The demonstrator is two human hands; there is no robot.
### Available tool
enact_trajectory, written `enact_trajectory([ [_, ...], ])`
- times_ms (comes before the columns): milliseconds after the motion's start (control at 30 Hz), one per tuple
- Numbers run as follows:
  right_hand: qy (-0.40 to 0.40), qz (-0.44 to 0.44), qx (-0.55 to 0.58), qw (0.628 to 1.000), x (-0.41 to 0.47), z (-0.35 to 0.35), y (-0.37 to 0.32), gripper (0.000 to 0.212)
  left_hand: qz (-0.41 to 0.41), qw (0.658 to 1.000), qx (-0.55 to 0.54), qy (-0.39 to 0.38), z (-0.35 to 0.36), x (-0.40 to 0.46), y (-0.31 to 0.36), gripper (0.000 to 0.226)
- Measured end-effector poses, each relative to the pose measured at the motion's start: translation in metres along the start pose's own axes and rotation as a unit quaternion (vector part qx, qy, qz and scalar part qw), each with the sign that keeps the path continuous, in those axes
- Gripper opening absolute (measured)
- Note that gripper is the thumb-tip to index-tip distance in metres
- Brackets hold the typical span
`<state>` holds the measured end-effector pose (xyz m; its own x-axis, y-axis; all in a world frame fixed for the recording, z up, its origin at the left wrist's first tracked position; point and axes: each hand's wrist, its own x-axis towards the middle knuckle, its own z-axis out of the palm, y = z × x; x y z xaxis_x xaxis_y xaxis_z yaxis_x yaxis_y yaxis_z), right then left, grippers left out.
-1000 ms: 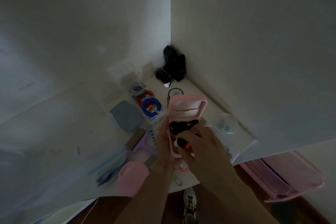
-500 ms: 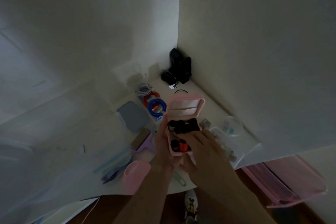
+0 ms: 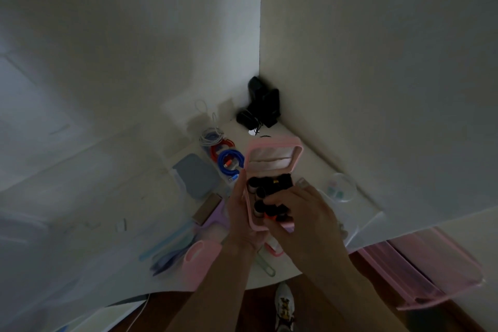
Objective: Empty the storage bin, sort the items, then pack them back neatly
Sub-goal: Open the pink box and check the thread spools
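Observation:
A small pink case (image 3: pixel 272 155) stands open above the white table (image 3: pixel 304 159), its lid tipped back. My left hand (image 3: pixel 238 214) grips the case from the left side and below. Several small dark-capped bottles (image 3: pixel 269 183) lie packed in the case's tray, and an orange-red bottle (image 3: pixel 270 217) sits at its near end. The fingers of my right hand (image 3: pixel 304 213) reach into the tray from the right and lie over the bottles. Dim light hides whether they pinch one. The pink storage bin (image 3: pixel 420 272) stands off the table at lower right.
Sorted items lie on the table: white (image 3: pixel 211 137), red (image 3: pixel 215 149) and blue (image 3: pixel 229 163) coiled cables, a grey pouch (image 3: pixel 195 175), a pink cup-like object (image 3: pixel 199 259), a clear round container (image 3: pixel 341 187). Black devices (image 3: pixel 262 105) fill the wall corner. A shoe (image 3: pixel 284 304) shows below.
My right hand carried the orange-red bottle to the case and set it in the near end of the tray. Its fingers then slid further over the bottles. My left hand kept holding the case.

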<state>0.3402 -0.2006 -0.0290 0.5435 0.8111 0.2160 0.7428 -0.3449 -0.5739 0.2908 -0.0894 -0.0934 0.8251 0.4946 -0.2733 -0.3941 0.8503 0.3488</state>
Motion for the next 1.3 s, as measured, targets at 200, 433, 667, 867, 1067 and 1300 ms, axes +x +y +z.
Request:
enact_trajectory([
  [200, -0.016, 0.002, 0.023, 1.000, -0.002, -0.008, -0.005, 0.025, -0.001, 1.000, 0.001, 0.013, 0.000, -0.005, -0.001, 0.061],
  [433, 0.044, 0.022, 0.072, 0.996, -0.002, -0.026, -0.003, 0.015, -0.016, 1.000, -0.005, -0.008, -0.001, -0.009, -0.002, 0.059],
  [667, 0.037, 0.109, 0.259, 0.959, 0.041, -0.057, 0.012, 0.032, -0.031, 1.000, -0.002, -0.005, -0.011, -0.013, -0.005, 0.063],
  [867, -0.012, 0.034, 0.151, 0.988, 0.012, -0.029, 0.020, 0.016, -0.050, 0.995, -0.075, -0.038, 0.006, -0.018, 0.006, 0.061],
  [1067, -0.003, 0.041, 0.193, 0.980, 0.008, -0.022, 0.028, 0.037, -0.009, 0.999, 0.009, -0.030, 0.001, -0.023, 0.008, 0.057],
  [1300, -0.108, 0.137, 0.383, 0.907, 0.027, -0.022, 0.043, 0.032, 0.001, 0.998, 0.060, -0.008, 0.008, -0.024, 0.016, 0.053],
])
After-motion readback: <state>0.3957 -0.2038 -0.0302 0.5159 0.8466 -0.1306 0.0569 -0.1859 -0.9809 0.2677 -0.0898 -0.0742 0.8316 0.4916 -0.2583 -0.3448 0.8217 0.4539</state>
